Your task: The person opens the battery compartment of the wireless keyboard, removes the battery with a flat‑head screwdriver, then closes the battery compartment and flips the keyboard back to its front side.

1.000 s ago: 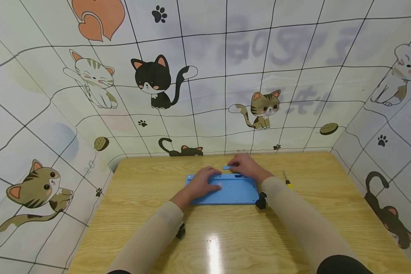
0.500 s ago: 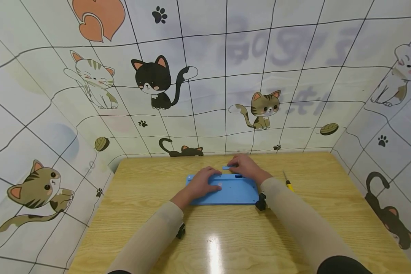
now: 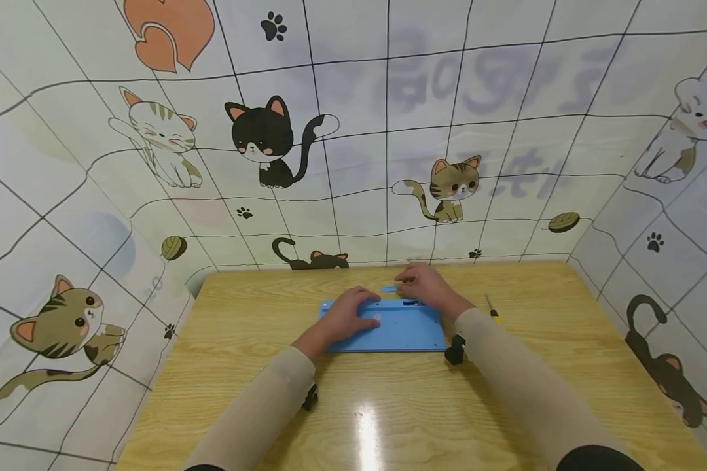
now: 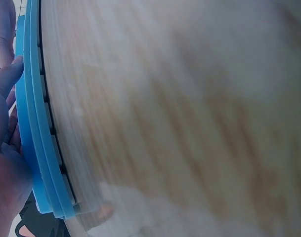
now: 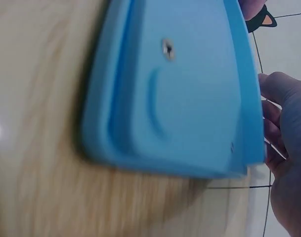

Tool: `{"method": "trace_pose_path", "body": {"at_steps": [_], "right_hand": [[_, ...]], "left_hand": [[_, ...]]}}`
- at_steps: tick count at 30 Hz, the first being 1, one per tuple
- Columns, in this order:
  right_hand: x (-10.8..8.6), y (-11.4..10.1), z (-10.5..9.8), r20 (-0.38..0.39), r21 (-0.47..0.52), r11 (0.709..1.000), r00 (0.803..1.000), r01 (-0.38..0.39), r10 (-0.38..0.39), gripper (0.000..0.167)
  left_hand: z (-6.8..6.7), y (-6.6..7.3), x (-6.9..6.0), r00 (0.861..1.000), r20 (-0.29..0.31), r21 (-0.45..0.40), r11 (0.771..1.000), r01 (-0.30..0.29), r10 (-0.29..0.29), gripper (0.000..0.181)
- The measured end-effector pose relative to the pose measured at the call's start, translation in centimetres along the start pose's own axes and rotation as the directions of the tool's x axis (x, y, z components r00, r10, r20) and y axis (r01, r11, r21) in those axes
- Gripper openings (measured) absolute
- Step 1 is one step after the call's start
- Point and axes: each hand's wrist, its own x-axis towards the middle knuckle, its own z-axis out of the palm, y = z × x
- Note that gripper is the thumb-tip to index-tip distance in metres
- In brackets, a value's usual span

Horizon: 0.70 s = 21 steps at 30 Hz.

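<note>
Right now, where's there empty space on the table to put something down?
Bare table lies left of the blue keyboard, between the sleeves in front of it, and right of the yellow screwdriver. It's crowded by the keyboard's far edge: the right hand and a small blue piece are there.

Keyboard (image 3: 409,331) face down on desk (image 3: 235,386). Left hand (image 3: 344,314) on its left part. Strip (image 3: 388,288) past far edge, left of right hand (image 3: 425,286). Screwdriver (image 3: 495,316) right of keyboard, on desk.
</note>
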Motion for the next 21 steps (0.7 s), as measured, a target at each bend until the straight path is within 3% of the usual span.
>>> {"method": "trace_pose_path", "body": {"at_steps": [9,21], "right_hand": [[-3.1,0.0,-2.0,-0.078,0.017,1.0,0.997,-0.01,0.011,0.024],[-10.1,0.3,-4.9,-0.222,0.022,0.994,0.969,-0.107,0.109,0.015]], "left_hand": [[0.2,0.1,0.0,1.0,-0.006,0.013,1.0,-0.003,0.003,0.054],[0.3,0.1,-0.1,0.999,-0.021,0.004,1.0,-0.028,0.028,0.053]]}}
